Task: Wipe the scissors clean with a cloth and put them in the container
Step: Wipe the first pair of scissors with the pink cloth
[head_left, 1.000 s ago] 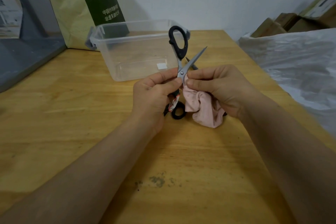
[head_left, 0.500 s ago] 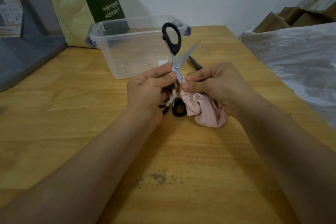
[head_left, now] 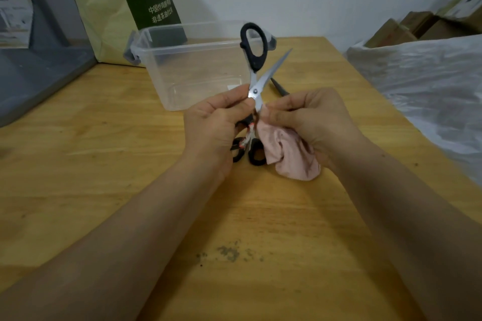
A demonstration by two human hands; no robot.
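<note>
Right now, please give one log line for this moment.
step: wiping | left hand: holds scissors | right hand: pinches cloth on blade | container: scissors not in yet

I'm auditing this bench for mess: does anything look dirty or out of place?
A patch of dark speckled stains sits on the near part of the wooden table; it looks like ground-in grime.
</note>
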